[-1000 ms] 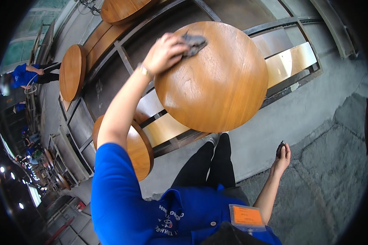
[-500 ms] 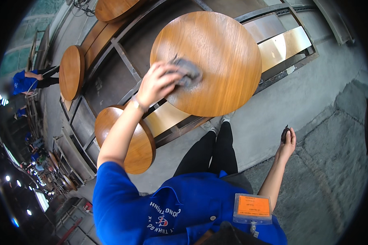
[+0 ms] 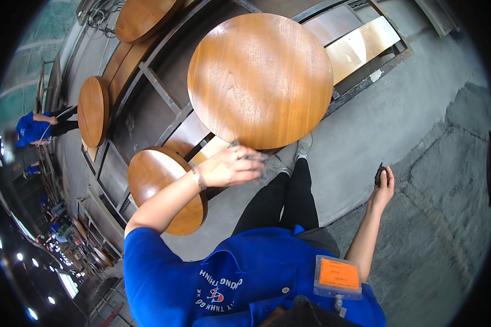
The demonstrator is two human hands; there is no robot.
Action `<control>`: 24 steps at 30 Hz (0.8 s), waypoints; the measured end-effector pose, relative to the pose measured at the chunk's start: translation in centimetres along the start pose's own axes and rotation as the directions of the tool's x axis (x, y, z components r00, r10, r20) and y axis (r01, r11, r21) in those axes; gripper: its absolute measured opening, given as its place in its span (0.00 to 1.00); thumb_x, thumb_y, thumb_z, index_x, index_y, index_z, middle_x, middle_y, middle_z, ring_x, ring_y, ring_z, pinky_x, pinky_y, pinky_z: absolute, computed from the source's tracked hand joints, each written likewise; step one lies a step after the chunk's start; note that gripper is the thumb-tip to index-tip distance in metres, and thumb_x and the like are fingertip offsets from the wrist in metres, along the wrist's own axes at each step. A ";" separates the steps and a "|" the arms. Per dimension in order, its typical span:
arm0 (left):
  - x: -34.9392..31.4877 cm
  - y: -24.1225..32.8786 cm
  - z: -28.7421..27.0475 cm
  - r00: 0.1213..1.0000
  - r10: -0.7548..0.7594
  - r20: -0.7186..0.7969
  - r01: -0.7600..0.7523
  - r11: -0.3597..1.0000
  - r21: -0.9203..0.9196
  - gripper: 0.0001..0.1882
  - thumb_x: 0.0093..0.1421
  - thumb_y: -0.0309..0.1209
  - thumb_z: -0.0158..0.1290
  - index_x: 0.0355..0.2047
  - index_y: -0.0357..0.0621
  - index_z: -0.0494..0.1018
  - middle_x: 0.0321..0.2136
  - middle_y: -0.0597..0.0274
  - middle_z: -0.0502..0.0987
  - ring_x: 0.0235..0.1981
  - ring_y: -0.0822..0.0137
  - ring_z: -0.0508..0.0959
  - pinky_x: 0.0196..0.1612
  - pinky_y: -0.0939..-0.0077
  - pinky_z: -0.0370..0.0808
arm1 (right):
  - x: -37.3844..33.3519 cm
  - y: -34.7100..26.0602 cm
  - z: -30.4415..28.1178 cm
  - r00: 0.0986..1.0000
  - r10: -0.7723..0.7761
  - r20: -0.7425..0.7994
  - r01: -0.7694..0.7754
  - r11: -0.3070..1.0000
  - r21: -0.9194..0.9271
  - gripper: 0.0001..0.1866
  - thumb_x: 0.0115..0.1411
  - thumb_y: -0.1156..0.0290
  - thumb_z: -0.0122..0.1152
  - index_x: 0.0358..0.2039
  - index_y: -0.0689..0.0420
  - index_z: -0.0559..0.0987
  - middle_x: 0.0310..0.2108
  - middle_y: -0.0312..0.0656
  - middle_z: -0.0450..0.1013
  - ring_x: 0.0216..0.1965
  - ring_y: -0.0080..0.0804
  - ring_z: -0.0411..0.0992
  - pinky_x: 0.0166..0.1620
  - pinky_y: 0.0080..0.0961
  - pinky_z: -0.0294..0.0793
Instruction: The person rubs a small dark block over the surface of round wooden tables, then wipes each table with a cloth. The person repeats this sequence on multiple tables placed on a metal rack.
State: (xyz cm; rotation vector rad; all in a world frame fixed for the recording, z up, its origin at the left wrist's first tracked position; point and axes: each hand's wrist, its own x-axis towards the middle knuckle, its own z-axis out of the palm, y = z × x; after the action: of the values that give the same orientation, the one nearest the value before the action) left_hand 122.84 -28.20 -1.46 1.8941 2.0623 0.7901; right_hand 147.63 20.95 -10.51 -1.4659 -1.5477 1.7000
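Below left hand (image 3: 232, 166), four round tabletops (image 3: 261, 79)

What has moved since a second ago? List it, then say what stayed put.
The left hand drew the grey cloth across the big round wooden table, from its far side to the near rim, still gripping it. The right hand stayed at the person's side holding a small dark object; the tables did not move.
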 end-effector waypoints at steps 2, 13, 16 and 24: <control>2.6 -2.4 0.1 1.000 -0.002 0.021 0.001 0.999 0.045 0.22 0.53 0.31 0.69 0.50 0.52 0.82 0.60 0.64 0.79 0.65 0.53 0.76 0.60 0.55 0.81 | 0.0 0.2 -0.5 1.000 -0.005 -0.013 0.005 1.000 -0.009 0.17 0.76 0.73 0.64 0.63 0.60 0.81 0.59 0.40 0.78 0.57 0.27 0.78 0.59 0.27 0.80; 23.6 -24.1 -3.6 0.935 -0.142 -0.323 0.248 0.916 0.314 0.22 0.59 0.29 0.68 0.55 0.53 0.84 0.55 0.62 0.83 0.58 0.54 0.80 0.62 0.58 0.79 | -0.6 1.8 -3.7 0.995 0.004 -0.104 -0.007 0.999 -0.031 0.18 0.76 0.71 0.66 0.64 0.58 0.81 0.57 0.37 0.80 0.54 0.25 0.79 0.56 0.24 0.79; 24.7 -23.8 -3.1 0.920 -0.147 -0.363 0.255 0.928 0.272 0.21 0.59 0.27 0.66 0.53 0.57 0.85 0.55 0.63 0.83 0.59 0.53 0.79 0.61 0.57 0.79 | -1.1 2.6 -4.8 0.991 0.037 -0.126 -0.042 0.998 -0.036 0.18 0.76 0.71 0.66 0.64 0.58 0.82 0.56 0.37 0.80 0.54 0.25 0.79 0.56 0.24 0.79; 15.3 -6.2 1.7 0.999 0.007 0.031 -0.009 0.998 0.054 0.20 0.57 0.28 0.68 0.51 0.55 0.85 0.57 0.66 0.82 0.63 0.55 0.78 0.61 0.55 0.78 | -1.4 3.6 -6.2 0.982 0.051 -0.182 -0.055 0.998 -0.014 0.19 0.75 0.71 0.67 0.64 0.59 0.81 0.56 0.38 0.80 0.55 0.26 0.79 0.58 0.25 0.78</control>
State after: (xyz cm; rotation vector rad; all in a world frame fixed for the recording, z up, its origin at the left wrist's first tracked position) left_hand 116.31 -13.06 -3.31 1.9312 2.0795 0.7091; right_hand 154.74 21.57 -12.13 -1.6359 -1.4434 1.5361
